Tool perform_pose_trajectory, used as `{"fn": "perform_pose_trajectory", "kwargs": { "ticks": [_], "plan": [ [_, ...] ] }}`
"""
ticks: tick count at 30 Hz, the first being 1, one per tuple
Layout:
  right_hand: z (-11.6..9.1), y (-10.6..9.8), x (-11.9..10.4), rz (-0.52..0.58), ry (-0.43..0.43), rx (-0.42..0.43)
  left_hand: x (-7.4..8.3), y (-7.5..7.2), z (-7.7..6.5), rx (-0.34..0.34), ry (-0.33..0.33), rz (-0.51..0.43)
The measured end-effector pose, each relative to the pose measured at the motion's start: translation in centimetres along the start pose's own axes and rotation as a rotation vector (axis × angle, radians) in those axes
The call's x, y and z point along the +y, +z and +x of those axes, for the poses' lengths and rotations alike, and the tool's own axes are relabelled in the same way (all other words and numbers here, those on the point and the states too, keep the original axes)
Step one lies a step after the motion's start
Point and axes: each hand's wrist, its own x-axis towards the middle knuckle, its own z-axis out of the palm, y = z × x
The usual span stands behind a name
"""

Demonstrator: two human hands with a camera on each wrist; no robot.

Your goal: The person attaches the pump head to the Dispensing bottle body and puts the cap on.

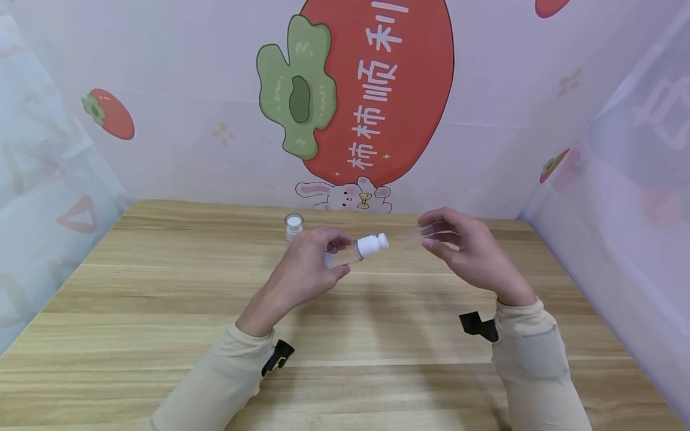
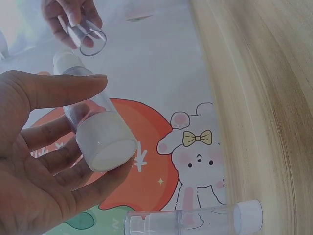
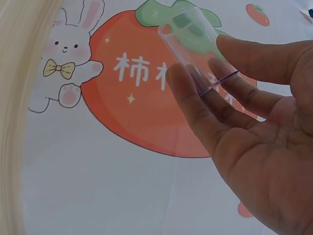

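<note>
My left hand (image 1: 309, 263) grips a clear pump bottle (image 1: 347, 255) by its body, tilted so its white pump top points right. In the left wrist view the white base of this bottle (image 2: 106, 142) faces the camera. My right hand (image 1: 474, 254) pinches a clear plastic cap (image 3: 188, 39) between thumb and fingers, its rim toward the bottle. A gap separates cap and pump top. Behind my left hand a second clear bottle (image 1: 293, 224) stands upright on the table, its lower part hidden in the head view; the left wrist view shows this bottle (image 2: 195, 223) with its cap on.
The wooden table (image 1: 377, 383) spreads under both hands. A white backdrop (image 1: 188, 161) printed with a red persimmon and a rabbit rises at its far edge. Pale sheets hang at the left and right sides. Black mounts are strapped to both sleeves.
</note>
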Motion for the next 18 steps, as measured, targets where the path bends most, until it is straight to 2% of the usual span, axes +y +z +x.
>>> {"fn": "perform_pose_trajectory", "kwargs": {
  "ticks": [8,18],
  "plan": [
    [0.00,-0.10,-0.50,0.060,-0.018,-0.022,-0.10,0.03,0.07,0.012,0.014,-0.003],
    [0.10,0.24,-0.73,0.106,0.001,-0.053,-0.14,0.19,0.01,-0.002,0.009,0.012]
  ]
}}
